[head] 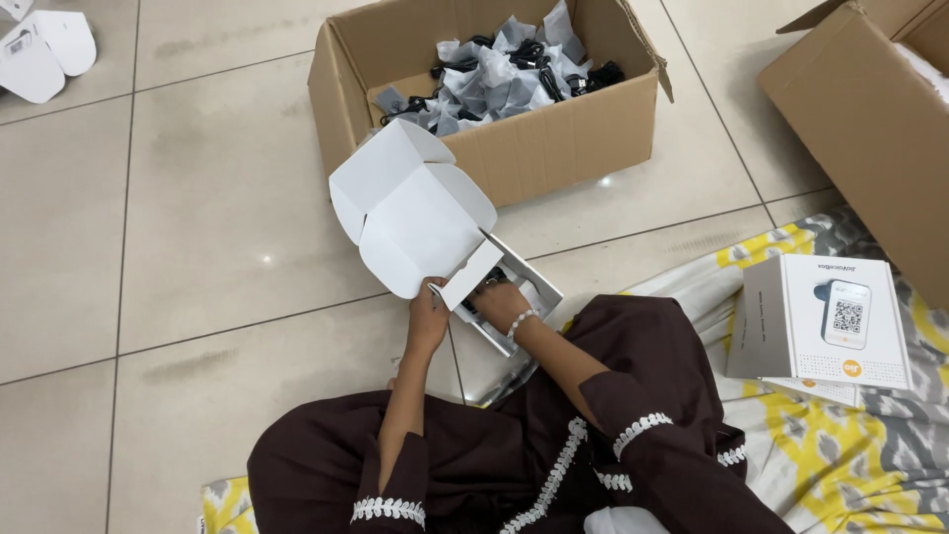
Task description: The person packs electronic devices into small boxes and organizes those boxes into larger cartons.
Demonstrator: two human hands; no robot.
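Both hands (465, 311) grip open white box (435, 232).

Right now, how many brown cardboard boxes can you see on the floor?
2. One open cardboard box full of black cables in grey wrapping sits beyond the hands at top centre; the second cardboard box is at the right edge, partly cut off. Others may lie outside the view.

Dark brown white-trimmed sleeves, beaded bracelet (521, 319)

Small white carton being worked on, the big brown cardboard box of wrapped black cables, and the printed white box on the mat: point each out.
Small white carton (415, 222), head view, open lid flap.
Big brown cardboard box (563, 143), head view, front wall.
Printed white box (806, 341), head view, top face.
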